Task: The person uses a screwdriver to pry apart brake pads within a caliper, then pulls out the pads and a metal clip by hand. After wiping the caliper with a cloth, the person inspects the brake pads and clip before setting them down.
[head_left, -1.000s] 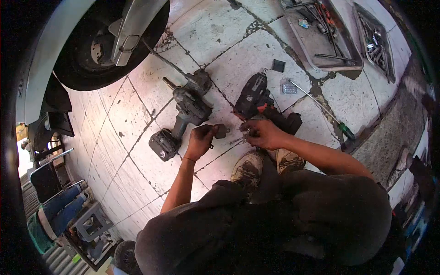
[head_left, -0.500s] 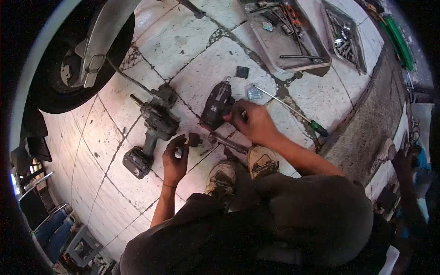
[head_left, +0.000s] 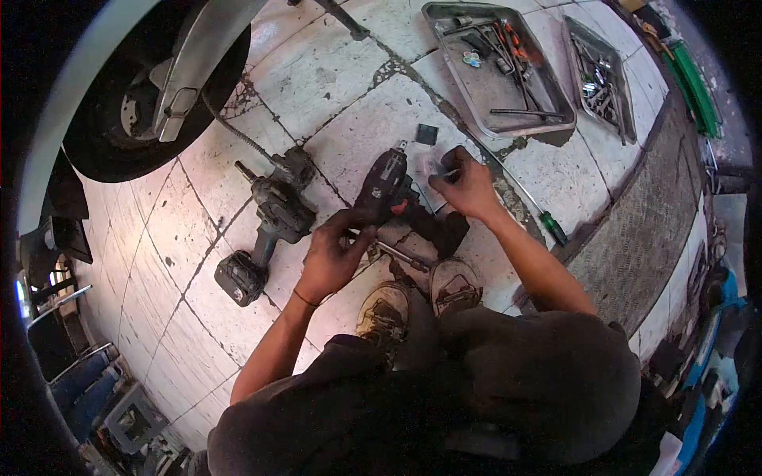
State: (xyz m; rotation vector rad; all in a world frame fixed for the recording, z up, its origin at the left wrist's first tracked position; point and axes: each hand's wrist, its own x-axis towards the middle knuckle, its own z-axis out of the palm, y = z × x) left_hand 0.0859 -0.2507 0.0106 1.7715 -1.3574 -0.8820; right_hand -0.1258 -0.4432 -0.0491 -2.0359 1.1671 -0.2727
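On the cracked, stained white tile floor (head_left: 341, 83), a black cordless power tool with red accents (head_left: 385, 182) lies on its side in front of the shoes, just beside a small, clear, shiny packet (head_left: 431, 165). That packet could slip or tip out anything inside, judging by how little of it the fingers grip; a loose small piece might then lodge in the broken seams. A knock from the left wrist could also shift the tool or the slim silver metal rod (head_left: 405, 255) near it.

The right hand (head_left: 471, 188) is bent inward, thumb and fingertips nearly together, seemingly pinching the packet's edge, though blur hides the exact contact. The left hand (head_left: 329, 252) is half curled at the tool's rear end, thumb apart from the forefinger; whether it holds anything I cannot tell.
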